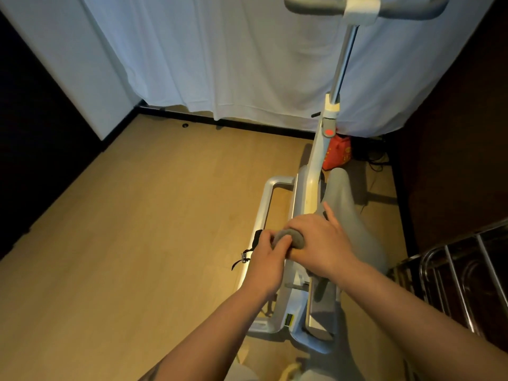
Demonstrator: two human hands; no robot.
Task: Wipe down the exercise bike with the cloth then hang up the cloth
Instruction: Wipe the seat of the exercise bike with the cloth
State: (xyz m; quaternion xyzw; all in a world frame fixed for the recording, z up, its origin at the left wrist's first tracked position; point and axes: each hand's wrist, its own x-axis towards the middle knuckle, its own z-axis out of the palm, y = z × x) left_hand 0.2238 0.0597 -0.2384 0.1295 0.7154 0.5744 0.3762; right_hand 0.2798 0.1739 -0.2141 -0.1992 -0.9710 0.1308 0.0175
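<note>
The white and grey exercise bike (308, 188) stands below me, its post rising to the grey handlebars (357, 6) at the top. Its grey saddle (346, 204) lies just right of the frame. A grey cloth (292, 237) is bunched into a roll between both hands, above the frame beside the saddle. My left hand (268, 257) grips the roll's left end. My right hand (321, 243) covers and grips its right part, and a strip of the cloth hangs below that wrist.
A black pedal strap (251, 250) sticks out left of the bike. A metal rack (461, 273) stands at the lower right. A red bag (338, 152) and cables sit by the white curtain (220, 56) behind the bike. Wood floor (137, 229) spreads to the left.
</note>
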